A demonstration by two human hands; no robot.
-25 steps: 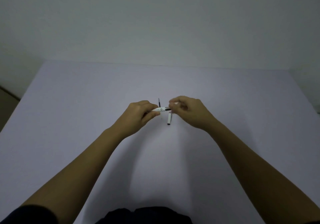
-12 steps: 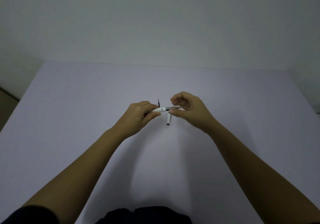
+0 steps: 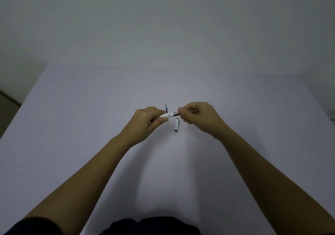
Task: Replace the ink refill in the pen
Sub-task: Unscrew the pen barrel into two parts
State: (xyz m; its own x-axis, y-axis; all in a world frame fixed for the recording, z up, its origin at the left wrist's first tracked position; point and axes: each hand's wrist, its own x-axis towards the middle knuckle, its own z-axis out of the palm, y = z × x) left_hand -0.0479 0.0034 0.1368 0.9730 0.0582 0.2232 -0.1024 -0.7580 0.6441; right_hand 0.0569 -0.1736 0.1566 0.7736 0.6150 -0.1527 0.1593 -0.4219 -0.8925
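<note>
Pale lilac flat table [image 3: 72,144] fills lower 2/3 of frame, grey-white plain wall [image 3: 163,26] above. Dark sleeve edge [image 3: 32,225] at bottom left corner.

Left hand [image 3: 145,122] sits just left of frame centre, forearm running in from lower left. Fingers curled, thumb and forefinger pinching the slim white plastic pen barrel [image 3: 165,115], which is lifted off the table & lies roughly horizontal across centre. Behind the barrel, just beside the left hand's knuckles, a thin dark ink refill [image 3: 166,108] shows as a short near-vertical stick; lower end hidden by the pen, can't tell if it rests on the table.

Barrel's right end turns dark/metallic [image 3: 176,114] and goes into the right hand [image 3: 197,118], right of centre. Fingertips there are closed around that end, other fingers folded in.

Below the gap btwn the hands, a short white pen cap w/ dark tip [image 3: 176,124] lies on the table, pointing toward bottom of frame, clear of both hands.

Right forearm runs to lower right corner.
</note>
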